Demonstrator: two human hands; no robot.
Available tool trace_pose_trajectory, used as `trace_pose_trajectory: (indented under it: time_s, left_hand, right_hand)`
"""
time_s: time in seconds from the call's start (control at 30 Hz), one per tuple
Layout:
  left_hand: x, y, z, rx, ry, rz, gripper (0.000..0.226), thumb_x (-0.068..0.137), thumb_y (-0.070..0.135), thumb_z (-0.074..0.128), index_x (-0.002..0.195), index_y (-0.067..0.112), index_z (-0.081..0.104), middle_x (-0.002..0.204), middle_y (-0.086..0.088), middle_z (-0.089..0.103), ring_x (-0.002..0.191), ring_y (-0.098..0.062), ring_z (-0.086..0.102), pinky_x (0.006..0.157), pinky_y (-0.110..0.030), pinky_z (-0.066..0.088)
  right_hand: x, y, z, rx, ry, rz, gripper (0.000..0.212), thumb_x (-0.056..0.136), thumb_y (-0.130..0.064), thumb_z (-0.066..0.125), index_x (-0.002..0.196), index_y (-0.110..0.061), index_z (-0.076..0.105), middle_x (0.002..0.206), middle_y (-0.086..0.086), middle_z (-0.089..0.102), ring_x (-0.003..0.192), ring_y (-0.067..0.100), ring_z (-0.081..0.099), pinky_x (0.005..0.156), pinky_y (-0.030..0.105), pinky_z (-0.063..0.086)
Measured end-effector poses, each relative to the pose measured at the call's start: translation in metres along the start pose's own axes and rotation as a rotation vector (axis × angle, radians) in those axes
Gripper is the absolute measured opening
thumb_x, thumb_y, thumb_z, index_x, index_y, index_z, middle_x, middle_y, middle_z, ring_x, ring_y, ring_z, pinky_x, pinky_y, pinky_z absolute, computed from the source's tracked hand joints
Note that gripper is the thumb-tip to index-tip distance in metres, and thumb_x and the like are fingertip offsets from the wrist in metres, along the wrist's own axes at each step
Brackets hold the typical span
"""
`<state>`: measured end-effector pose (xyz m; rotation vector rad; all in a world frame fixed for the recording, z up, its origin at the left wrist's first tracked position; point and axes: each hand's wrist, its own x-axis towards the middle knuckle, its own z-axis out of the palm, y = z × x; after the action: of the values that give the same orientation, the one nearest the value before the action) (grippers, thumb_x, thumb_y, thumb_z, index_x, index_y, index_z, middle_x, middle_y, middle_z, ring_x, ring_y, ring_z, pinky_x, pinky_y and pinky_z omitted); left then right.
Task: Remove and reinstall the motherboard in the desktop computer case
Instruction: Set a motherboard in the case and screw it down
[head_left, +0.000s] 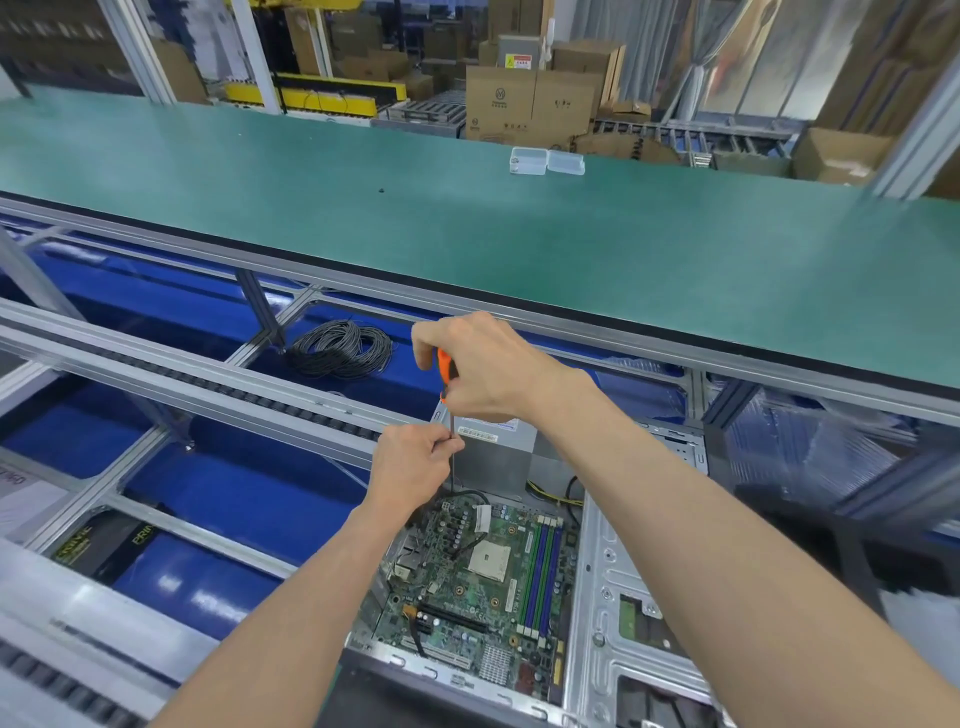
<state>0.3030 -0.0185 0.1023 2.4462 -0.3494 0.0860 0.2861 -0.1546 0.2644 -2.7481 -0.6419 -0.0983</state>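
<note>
Off to the left of my fingers lies a coil of black cable (340, 347) in the blue trough, well apart from the work. My left hand (413, 460) pinches the thin shaft of the screwdriver (451, 415) between fingertips and thumb, steadying it just above the board's far-left corner. Above that, my right hand (480, 366) is wrapped around the orange handle, fingers curled tight. The tip itself I cannot make out; it drops behind my left knuckles, near a black wire. Below my fingers, toward me, the motherboard (478, 587) sits flat inside the open computer case (605, 571), with the grey power supply (498, 454) just beyond the shaft.

The risk, as I judge it: the shaft is long and the tip hidden, so if it sits crooked it may slip and gouge the board or nick that wire. A freed screw could also fall among the components.
</note>
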Motion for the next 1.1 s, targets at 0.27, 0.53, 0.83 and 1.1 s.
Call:
trace_pose_trajectory:
  time_s: [0.27,0.53,0.83,1.1]
  left_hand:
    - [-0.001,0.0,-0.002,0.061,-0.024,-0.005,0.023,0.095,0.034,0.065,0.093,0.017,0.08,0.053,0.003,0.055,0.07,-0.026,0.059,0.068,-0.036,0.044]
    - [0.0,0.0,0.0,0.04,-0.017,-0.009,0.022,0.093,0.036,0.067,0.092,0.018,0.081,0.068,-0.005,0.071,0.074,-0.025,0.063,0.071,-0.037,0.049]
    - [0.002,-0.001,0.003,0.083,-0.039,-0.03,0.024,0.093,0.042,0.065,0.092,0.024,0.08,0.059,0.003,0.061,0.075,-0.024,0.058,0.068,-0.035,0.047]
    - [0.002,-0.005,0.005,0.095,-0.012,-0.013,0.022,0.092,0.041,0.066,0.091,0.025,0.081,0.069,-0.002,0.071,0.078,-0.024,0.062,0.07,-0.035,0.049]
  right_hand:
    - [0.01,-0.01,0.002,-0.102,-0.037,0.049,0.012,0.084,-0.014,0.057,0.096,-0.015,0.054,0.076,-0.001,0.049,0.084,0.03,0.054,0.066,0.038,0.046]
    - [0.004,-0.009,0.003,-0.305,0.054,0.164,0.034,0.097,-0.049,0.051,0.086,-0.018,0.041,0.068,-0.001,0.029,0.07,0.03,0.039,0.062,0.037,0.031]
    - [0.0,0.001,-0.008,-0.111,-0.047,0.087,0.021,0.083,-0.031,0.063,0.097,-0.019,0.054,0.075,-0.006,0.044,0.081,0.028,0.05,0.07,0.037,0.046]
    - [0.006,-0.005,-0.006,-0.141,-0.11,0.019,0.017,0.079,-0.008,0.062,0.095,-0.012,0.059,0.091,0.002,0.054,0.085,0.027,0.053,0.069,0.039,0.049]
